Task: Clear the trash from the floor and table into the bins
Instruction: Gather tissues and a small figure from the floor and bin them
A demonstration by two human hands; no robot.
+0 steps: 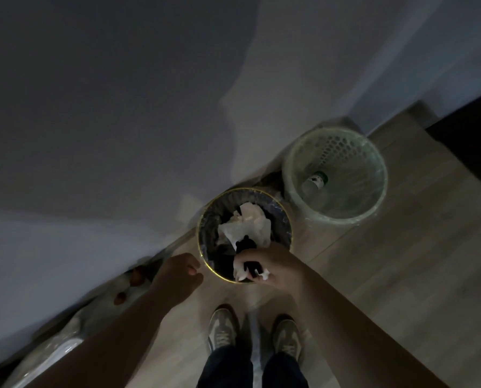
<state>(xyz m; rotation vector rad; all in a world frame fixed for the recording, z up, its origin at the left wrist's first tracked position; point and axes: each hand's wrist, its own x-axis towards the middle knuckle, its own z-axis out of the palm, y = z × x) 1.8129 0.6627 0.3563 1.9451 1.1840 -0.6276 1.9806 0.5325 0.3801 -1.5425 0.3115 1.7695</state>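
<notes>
The single head view looks steeply down from standing height at the floor [401, 275] along a wall [93, 107].

The near bin [205, 242] is dark and marbled, with a thin gold rim; the crumpled paper [250, 224] in it is white. The far bin [373, 163] is pale green, its side in a honeycomb pattern; the bottle [316, 180] inside is clear with a green cap. The paper scrap [239, 268] is white around something black. The floor [401, 275] is pale wood planks, the wall [93, 107] grey-white, the shoes [222, 329] grey.
</notes>
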